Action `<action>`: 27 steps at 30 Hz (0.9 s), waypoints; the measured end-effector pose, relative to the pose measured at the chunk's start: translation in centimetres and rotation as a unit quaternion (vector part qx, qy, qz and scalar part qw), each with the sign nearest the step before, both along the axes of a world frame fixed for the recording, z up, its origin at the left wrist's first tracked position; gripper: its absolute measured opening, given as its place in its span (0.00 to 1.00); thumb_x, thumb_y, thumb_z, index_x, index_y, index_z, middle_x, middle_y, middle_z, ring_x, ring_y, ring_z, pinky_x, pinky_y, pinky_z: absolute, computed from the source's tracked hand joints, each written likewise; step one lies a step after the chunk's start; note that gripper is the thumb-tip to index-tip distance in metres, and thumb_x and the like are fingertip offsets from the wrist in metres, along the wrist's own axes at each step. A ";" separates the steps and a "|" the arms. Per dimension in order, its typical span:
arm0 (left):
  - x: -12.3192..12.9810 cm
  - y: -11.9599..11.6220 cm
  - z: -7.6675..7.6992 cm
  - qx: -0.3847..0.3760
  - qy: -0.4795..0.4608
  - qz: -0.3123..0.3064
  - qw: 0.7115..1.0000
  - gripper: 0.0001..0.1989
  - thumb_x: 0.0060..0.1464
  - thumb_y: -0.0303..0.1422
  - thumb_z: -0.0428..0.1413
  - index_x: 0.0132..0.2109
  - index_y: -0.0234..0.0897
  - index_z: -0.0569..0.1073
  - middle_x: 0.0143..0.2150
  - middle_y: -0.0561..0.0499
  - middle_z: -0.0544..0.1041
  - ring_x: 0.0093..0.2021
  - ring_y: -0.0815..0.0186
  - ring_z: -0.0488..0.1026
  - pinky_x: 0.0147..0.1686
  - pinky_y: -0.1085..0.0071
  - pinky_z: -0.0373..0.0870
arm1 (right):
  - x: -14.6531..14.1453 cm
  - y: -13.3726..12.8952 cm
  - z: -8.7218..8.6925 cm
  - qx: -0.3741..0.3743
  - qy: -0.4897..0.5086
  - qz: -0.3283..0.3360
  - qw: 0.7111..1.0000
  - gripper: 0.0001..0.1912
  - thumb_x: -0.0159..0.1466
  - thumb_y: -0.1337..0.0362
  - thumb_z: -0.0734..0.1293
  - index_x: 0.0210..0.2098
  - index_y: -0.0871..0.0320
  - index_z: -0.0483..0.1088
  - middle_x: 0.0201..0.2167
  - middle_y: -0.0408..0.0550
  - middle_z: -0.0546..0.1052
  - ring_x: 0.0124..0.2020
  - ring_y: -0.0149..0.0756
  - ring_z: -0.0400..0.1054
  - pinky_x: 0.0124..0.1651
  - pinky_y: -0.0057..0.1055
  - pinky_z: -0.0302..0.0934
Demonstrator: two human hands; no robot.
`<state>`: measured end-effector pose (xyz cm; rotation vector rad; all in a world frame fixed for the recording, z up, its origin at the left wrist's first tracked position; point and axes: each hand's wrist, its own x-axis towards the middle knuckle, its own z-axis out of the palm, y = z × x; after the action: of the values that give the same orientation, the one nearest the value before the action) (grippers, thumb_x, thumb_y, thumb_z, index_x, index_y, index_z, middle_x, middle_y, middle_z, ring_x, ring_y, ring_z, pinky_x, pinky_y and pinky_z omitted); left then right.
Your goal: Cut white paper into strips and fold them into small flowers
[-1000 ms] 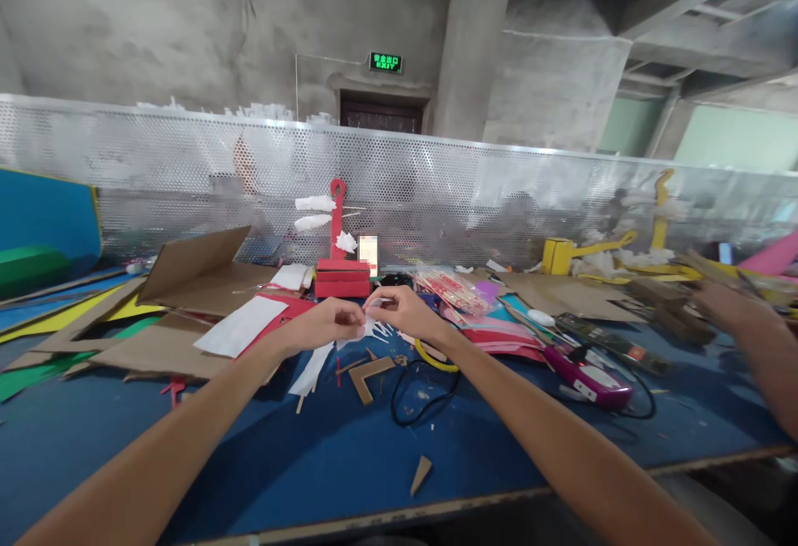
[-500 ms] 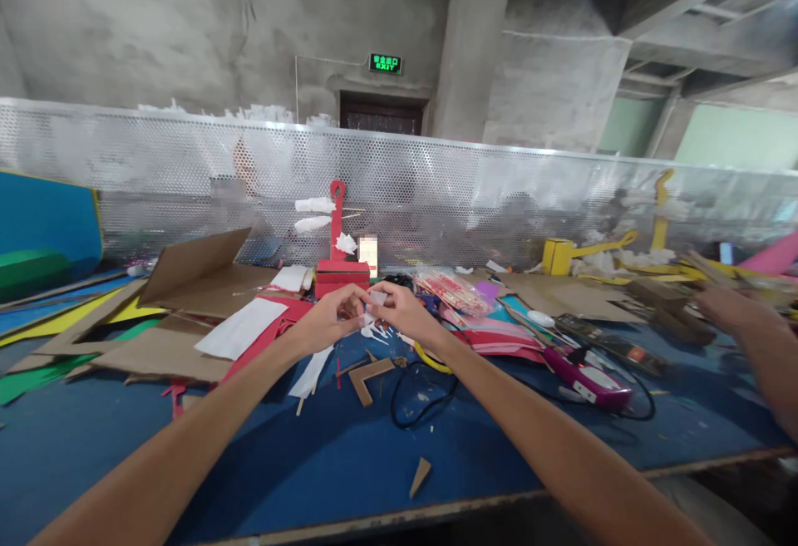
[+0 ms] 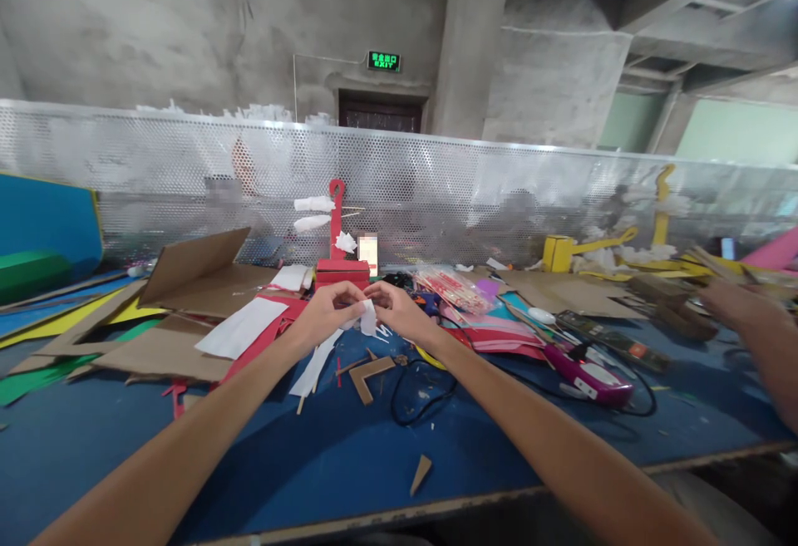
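Note:
Between my fingertips hangs a small strip of white paper. My left hand pinches it from the left, fingers curled. My right hand holds its other side, with thumb and fingers close together. Right behind my hands stands a red box with an upright red hooked post, and white paper-wrapped sticks jut from the post. On the table below lie a longer white paper strip over a thin stick and an L-shaped cardboard piece.
Cardboard sheets and a white sheet lie at left. At right are a bag of sticks, a magenta device with a black cable, and another person's hand. A perforated metal screen runs along the back.
The small white paper has turned and now hangs lower between my fingers. My hands have shifted slightly. The other person's hand at right has moved a little.

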<state>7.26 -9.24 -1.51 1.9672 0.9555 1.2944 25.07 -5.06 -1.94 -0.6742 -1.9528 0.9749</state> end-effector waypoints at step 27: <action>-0.7 0.2 0.0 0.098 0.097 0.047 0.989 0.12 0.57 0.33 0.50 0.46 0.37 0.73 0.36 0.49 0.76 0.35 0.66 0.70 0.35 0.71 0.65 | 0.3 -0.5 0.0 0.148 -0.096 -0.021 0.984 0.07 0.58 0.64 0.65 0.31 0.61 0.73 0.25 0.44 0.73 0.26 0.30 0.65 0.31 0.25 0.59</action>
<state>6.56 -9.01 -1.53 2.2555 1.0600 1.3089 25.35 -5.59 -1.91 -0.6535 -2.1864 0.5927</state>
